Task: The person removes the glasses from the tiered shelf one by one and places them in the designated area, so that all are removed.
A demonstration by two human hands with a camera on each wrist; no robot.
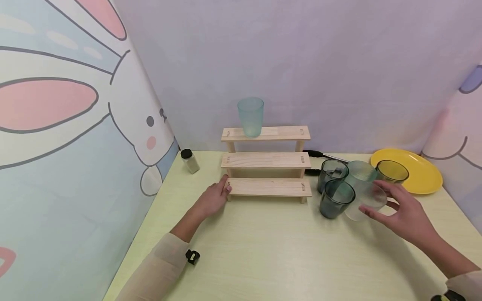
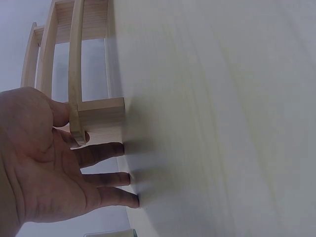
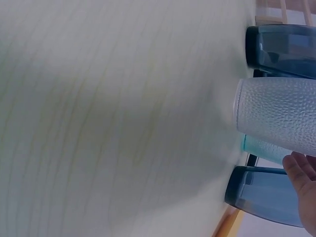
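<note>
My left hand (image 1: 211, 200) pinches the left end of a three-tier wooden shelf (image 1: 269, 187) at its lowest board. In the left wrist view the thumb and index finger grip the board's end, while the other fingers of that hand (image 2: 54, 173) extend toward the tabletop. Around a clear textured cup (image 1: 366, 200) my right hand (image 1: 408, 215) is spread, thumb in front and fingers behind; firm contact cannot be made out. That cup (image 3: 276, 113) stands upright among dark grey cups (image 1: 336, 202) and a teal cup (image 1: 359, 169). Another teal cup (image 1: 250, 117) stands on the top tier.
A yellow plate (image 1: 429, 173) lies at the back right, behind a grey see-through cup (image 1: 391, 171). Black-handled utensils (image 1: 314, 154) lie beside the shelf. A small black-capped jar (image 1: 190, 161) stands at the back left. Fabric walls border the table.
</note>
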